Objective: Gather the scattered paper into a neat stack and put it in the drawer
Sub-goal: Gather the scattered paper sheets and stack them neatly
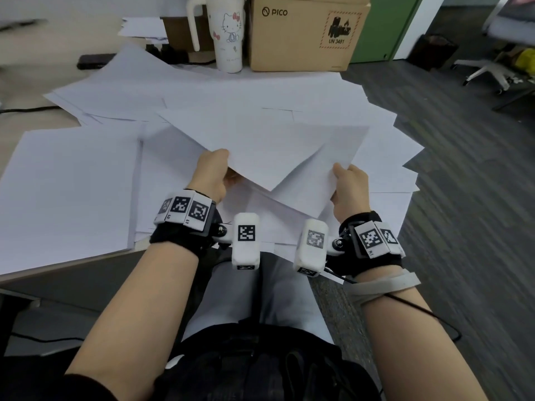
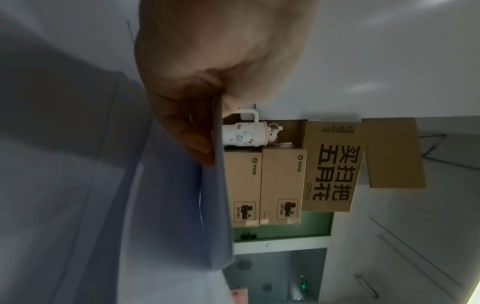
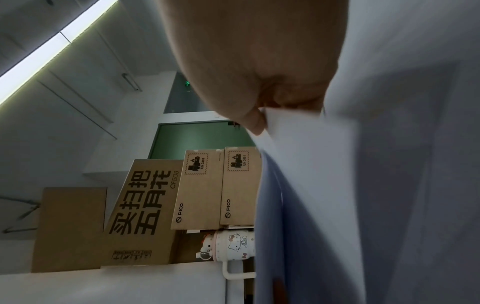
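Both gripping a fanned bunch of paper sheets (image 1: pixel 269 146) lifted over the desk (image 1: pixel 17 134): left hand (image 1: pixel 212 175) pinching the near-left edge, right hand (image 1: pixel 348 188) the near-right, more loose sheets (image 1: pixel 72 180) spread beneath.

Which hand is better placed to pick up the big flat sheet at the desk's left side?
Left, probably. The left hand is nearer that flat sheet; the right hand grips the held sheets on the far side.
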Action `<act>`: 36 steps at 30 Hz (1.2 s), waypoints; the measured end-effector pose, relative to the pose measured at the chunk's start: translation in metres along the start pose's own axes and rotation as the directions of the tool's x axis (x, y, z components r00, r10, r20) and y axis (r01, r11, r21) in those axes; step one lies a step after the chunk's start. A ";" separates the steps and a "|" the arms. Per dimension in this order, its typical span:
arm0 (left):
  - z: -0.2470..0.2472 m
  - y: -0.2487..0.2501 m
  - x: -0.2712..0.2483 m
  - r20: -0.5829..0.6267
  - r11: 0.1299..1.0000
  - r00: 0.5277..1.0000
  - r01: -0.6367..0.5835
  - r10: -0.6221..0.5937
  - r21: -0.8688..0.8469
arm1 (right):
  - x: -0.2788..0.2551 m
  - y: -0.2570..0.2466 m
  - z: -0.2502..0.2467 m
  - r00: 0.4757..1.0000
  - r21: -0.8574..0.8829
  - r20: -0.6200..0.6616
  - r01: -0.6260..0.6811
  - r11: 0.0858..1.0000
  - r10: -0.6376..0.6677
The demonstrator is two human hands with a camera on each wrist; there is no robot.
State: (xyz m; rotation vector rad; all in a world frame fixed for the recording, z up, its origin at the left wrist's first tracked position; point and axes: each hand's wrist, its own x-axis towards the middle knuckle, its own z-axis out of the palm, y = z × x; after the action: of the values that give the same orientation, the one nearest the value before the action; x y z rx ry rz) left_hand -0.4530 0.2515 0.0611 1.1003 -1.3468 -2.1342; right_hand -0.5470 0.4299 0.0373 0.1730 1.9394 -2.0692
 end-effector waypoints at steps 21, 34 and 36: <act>0.001 -0.003 -0.003 0.044 0.945 0.997 0.047 -0.065 0.323 | -0.018 -0.020 0.009 0.978 0.159 0.186 0.067 0.985 -0.097; -0.002 0.025 -0.001 0.050 0.951 0.950 -0.309 0.308 0.005 | -0.026 -0.026 0.011 0.907 0.160 0.341 0.201 0.966 -0.245; -0.007 0.030 0.000 0.009 0.915 0.915 -0.403 0.403 0.026 | -0.024 -0.023 0.011 0.910 0.151 0.338 0.200 0.968 -0.241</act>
State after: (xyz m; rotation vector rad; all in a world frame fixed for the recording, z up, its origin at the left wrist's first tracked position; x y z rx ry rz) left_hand -0.4504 0.2333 0.0861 0.7455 -1.4615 -1.8192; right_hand -0.5296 0.4232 0.0675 -0.3914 1.6862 -2.1682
